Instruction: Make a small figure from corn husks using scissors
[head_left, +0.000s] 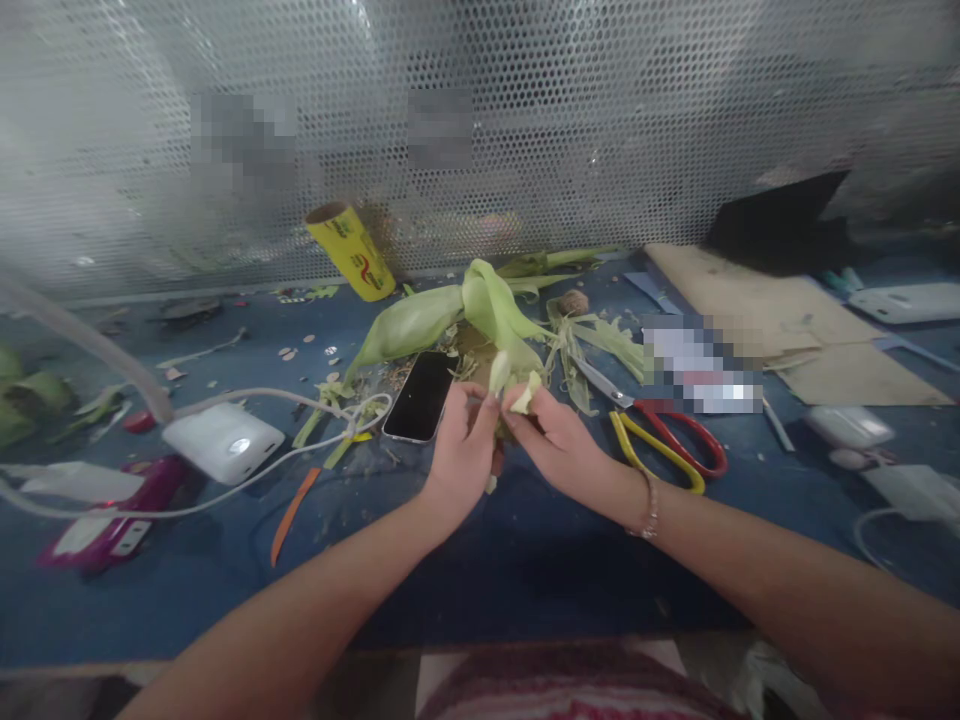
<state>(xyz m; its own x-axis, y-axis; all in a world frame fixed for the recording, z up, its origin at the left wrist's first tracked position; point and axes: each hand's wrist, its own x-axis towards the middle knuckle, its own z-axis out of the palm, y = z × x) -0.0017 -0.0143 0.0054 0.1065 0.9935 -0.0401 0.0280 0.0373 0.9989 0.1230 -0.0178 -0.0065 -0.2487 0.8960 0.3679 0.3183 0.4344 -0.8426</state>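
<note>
My left hand [461,445] is closed in a pinch on a pale green piece of corn husk [499,371], whose tip sticks up past the thumb. Close beside it, my right hand [559,440] pinches a folded, yellowish bit of husk [527,394]. The two hands nearly touch, and the lower ends of both pieces are hidden by the fingers. Just beyond them lie large green corn husks [491,305], one broad leaf spreading left. A dark-screened phone [421,397] rests left of my left hand. Scissors with red and yellow handles [634,405] lie right of my right hand.
A yellow cardboard tube [350,252] stands tilted near the perforated metal panel [525,130]. Brown cardboard sheets [765,300] lie at the right. A white charger [223,442] with cables, a purple power strip [112,520] and an orange strip [294,515] are on the left.
</note>
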